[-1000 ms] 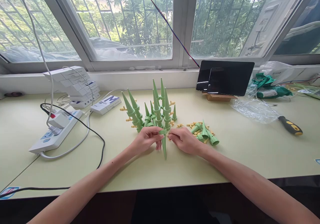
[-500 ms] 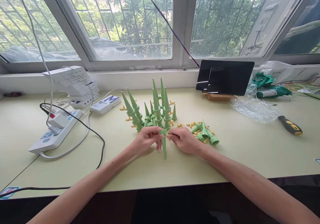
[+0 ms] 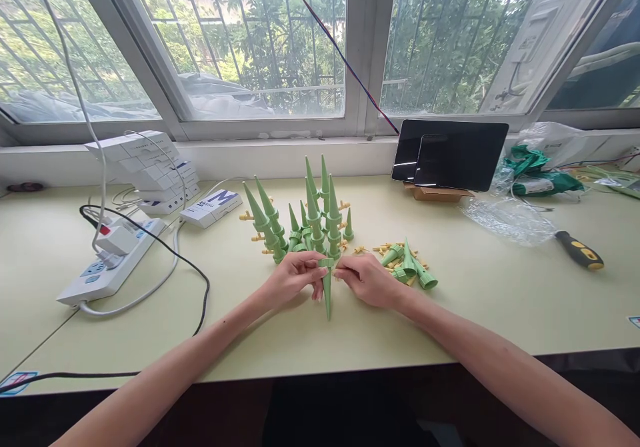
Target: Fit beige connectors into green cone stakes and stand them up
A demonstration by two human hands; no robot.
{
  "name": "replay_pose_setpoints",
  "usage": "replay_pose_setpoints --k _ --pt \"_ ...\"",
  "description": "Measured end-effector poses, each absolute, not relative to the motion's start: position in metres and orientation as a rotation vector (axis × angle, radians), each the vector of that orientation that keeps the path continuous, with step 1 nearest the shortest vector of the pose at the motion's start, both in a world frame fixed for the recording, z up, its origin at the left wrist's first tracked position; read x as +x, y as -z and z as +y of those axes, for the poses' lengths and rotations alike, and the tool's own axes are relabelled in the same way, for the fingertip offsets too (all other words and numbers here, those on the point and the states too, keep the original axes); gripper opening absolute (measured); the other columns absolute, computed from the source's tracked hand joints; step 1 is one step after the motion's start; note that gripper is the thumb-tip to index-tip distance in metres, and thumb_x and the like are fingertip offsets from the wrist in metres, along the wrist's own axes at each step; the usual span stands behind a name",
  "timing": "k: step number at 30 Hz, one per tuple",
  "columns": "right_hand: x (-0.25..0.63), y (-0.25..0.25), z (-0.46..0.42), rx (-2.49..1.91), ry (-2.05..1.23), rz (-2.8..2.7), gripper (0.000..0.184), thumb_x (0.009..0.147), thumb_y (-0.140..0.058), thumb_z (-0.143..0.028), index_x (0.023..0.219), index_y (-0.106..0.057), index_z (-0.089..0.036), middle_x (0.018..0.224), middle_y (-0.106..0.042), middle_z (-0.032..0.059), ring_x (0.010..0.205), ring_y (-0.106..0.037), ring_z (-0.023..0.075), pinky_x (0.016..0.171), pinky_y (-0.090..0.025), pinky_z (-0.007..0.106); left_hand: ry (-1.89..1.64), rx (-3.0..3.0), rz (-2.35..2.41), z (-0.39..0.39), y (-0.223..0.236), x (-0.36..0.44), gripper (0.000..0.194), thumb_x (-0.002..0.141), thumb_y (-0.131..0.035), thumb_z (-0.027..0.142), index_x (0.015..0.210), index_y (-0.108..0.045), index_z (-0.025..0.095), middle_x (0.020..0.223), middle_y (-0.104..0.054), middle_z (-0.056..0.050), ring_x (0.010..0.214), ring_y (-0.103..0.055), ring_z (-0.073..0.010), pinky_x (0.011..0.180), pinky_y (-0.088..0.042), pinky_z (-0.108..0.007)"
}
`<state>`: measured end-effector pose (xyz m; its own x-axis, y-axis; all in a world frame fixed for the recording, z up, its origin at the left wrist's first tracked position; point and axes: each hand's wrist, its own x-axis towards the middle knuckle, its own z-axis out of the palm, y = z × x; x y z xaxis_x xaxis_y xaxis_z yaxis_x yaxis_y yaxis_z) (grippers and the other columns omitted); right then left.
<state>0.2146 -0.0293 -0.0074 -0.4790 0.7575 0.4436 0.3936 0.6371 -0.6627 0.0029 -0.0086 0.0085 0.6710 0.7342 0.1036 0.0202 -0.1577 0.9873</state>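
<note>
A green plastic watering spike (image 3: pixel 327 294) points tip-down above the table, its ribbed collar uppermost. My left hand (image 3: pixel 295 277) pinches it just below that collar. Close by on the right, my right hand (image 3: pixel 367 279) has its fingertips pressed together beside the spike; whatever they hold is too small and covered to name. Behind my hands stand stacked green spikes (image 3: pixel 313 214), several with yellow valves (image 3: pixel 246 216) sticking out sideways. Right of my right hand lies a pile of loose green spikes (image 3: pixel 409 260) among small yellow valves (image 3: pixel 387 248).
On the left are a white power strip (image 3: pixel 113 260) with cables, a stack of white boxes (image 3: pixel 150 170) and a single box (image 3: pixel 211 208). At the right, a screwdriver (image 3: pixel 580 250) lies by clear plastic wrap (image 3: pixel 515 220). Dark tablets (image 3: pixel 455 154) lean near the window.
The held spike has turned slightly, its tip shifting a little left. Both hands stay almost in the same place, and the stacks and pile are unchanged.
</note>
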Motion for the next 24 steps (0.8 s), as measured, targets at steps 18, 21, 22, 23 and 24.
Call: replay_pose_setpoints --k 18,21,22,23,24 --pt "0.2154 0.0077 -0.028 -0.888 -0.652 -2.098 0.024 0.094 -0.048 -0.018 0.07 -0.053 -0.018 0.06 -0.051 -0.0029 0.054 -0.043 0.0099 0.058 -0.035 0.022 -0.771 1.644 0.63 -0.0071 -0.0042 0.0033 0.02 0.09 -0.063 0.03 0.1 -0.067 0.012 0.058 -0.065 -0.001 0.049 -0.065 -0.015 0.051 -0.054 -0.026" --pt "0.2151 0.0076 -0.0278 -0.892 -0.644 -2.093 0.024 0.094 -0.049 -0.018 0.07 -0.053 -0.017 0.06 -0.051 -0.0028 0.054 -0.042 0.01 0.058 -0.034 0.022 -0.768 1.64 0.629 -0.007 -0.0037 0.0028 0.023 0.09 -0.063 0.031 0.103 -0.068 0.012 0.058 -0.065 -0.001 0.05 -0.065 -0.0153 0.051 -0.055 -0.026" --pt "0.2151 0.0075 -0.0278 -0.894 -0.643 -2.092 0.024 0.094 -0.049 -0.018 0.07 -0.053 -0.017 0.06 -0.051 -0.0028 0.054 -0.042 0.01 0.058 -0.034 0.022 -0.766 1.639 0.629 -0.007 -0.0035 0.0027 0.023 0.09 -0.063 0.031 0.104 -0.068 0.012 0.058 -0.066 -0.001 0.05 -0.065 -0.0153 0.052 -0.055 -0.026" --pt "0.2152 0.0073 -0.0278 -0.894 -0.644 -2.092 0.024 0.094 -0.05 -0.018 0.07 -0.053 -0.017 0.06 -0.051 -0.0028 0.054 -0.042 0.01 0.058 -0.034 0.022 -0.764 1.637 0.631 -0.007 -0.0035 0.0027 0.024 0.09 -0.063 0.031 0.104 -0.068 0.012 0.058 -0.066 -0.001 0.05 -0.065 -0.0153 0.052 -0.055 -0.026" --pt "0.2153 0.0072 -0.0279 -0.894 -0.647 -2.092 0.024 0.094 -0.05 -0.018 0.07 -0.053 -0.017 0.06 -0.05 -0.0028 0.054 -0.042 0.0099 0.058 -0.034 0.022 -0.762 1.636 0.632 -0.0069 -0.0033 0.0026 0.024 0.091 -0.063 0.031 0.104 -0.068 0.012 0.058 -0.066 -0.001 0.05 -0.065 -0.0152 0.052 -0.055 -0.026"
